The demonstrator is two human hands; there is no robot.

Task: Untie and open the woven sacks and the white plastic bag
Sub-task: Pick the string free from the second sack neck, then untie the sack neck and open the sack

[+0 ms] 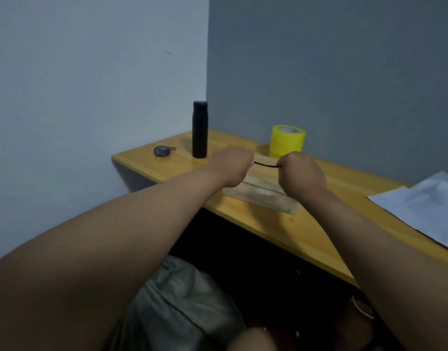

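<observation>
Left hand (230, 165) and right hand (302, 174) each pinch one end of a dark cord (266, 165), stretched left-right between them over the desk (306, 231). Grey woven sack (182, 305) sits on the floor below, nearer the left arm.

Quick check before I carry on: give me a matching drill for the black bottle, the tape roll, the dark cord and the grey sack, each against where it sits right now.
Things:
1. black bottle
2. yellow tape roll
3. dark cord
4. grey woven sack

Places:
A. stretched between the left hand and the right hand
B. on the floor below the desk edge
C. upright near the wall corner, beside a small dark round object
D. on the wooden desk behind the right hand

Pairs: 1-C, 2-D, 3-A, 4-B
</observation>
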